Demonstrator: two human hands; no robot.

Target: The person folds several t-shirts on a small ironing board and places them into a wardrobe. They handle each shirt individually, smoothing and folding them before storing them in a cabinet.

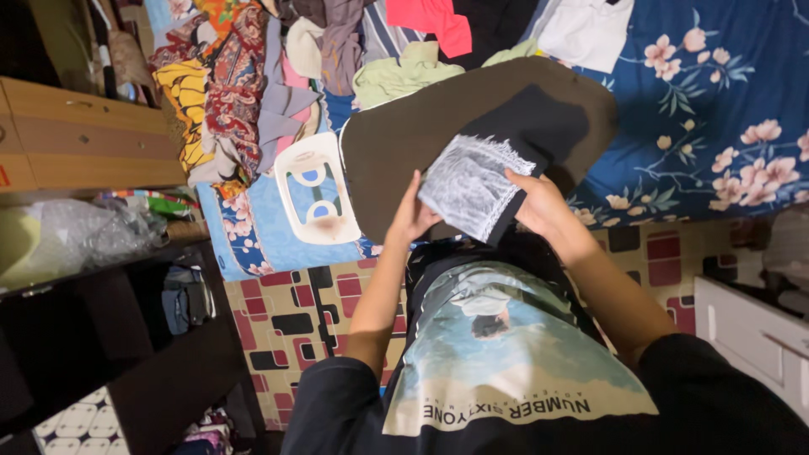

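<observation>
The black garment with a grey printed panel (474, 187) is already folded down to a small rectangle, held over the dark padded ironing board (396, 143) on the bed (716, 101) — the heap of unsorted clothes (278, 59) beyond looks untouched, so much seems left. The left hand (411, 219) grips the near edge, fingers closed on it; the right hand (541, 202) clamps the other side, both forearms raised from the torso.

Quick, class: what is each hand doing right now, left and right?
Left hand: closed on the edge of the folded black cloth with a grey print.
Right hand: closed on the same cloth's other edge, over the dark board.
</observation>
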